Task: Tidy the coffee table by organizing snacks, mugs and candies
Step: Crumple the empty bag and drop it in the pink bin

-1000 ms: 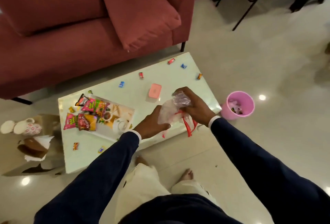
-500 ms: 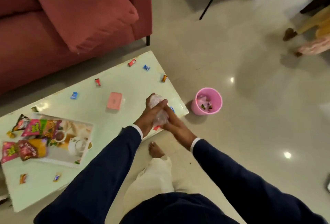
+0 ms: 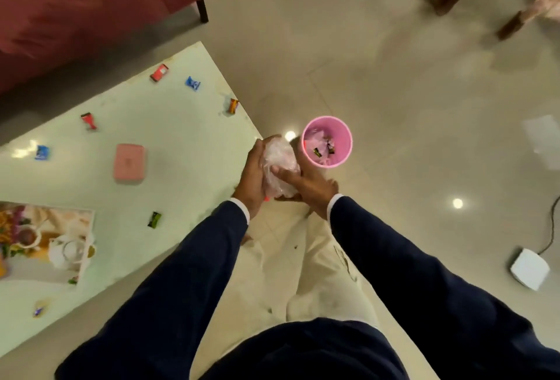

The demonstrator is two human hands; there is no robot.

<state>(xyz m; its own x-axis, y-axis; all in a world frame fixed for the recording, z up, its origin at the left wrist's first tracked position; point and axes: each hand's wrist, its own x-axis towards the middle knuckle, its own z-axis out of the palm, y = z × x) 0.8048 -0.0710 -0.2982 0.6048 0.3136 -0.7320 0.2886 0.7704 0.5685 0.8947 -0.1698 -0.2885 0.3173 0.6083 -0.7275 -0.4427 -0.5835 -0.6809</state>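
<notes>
Plastic bag [image 3: 280, 167]: crumpled and clear, held between both hands just off the surface's right edge, at 8 o'clock from the pink bin. Long axis runs from 11 o'clock to 5 o'clock; the upper end points toward 11 o'clock.
Left hand [image 3: 253, 176]: grip is closed on the bag's left side, fingers curled round it.
Right hand [image 3: 306, 184]: grip is closed on the bag's lower right, thumb laid across its front.
Pink bin [image 3: 345, 137]: stood upright on the floor just beside the hands; wrappers are seen inside.
Surface [image 3: 181, 137]: pale green. A pink box [image 3: 129, 162] is lain flat at 9 o'clock from the hands.
Candies: red [image 3: 159, 72], blue [image 3: 192, 82] and orange [image 3: 233, 105] pieces are scattered at 11 o'clock; a dark one [image 3: 154, 219] at 8 o'clock.
Tray [image 3: 88, 228]: printed, at the far left edge of the view.
</notes>
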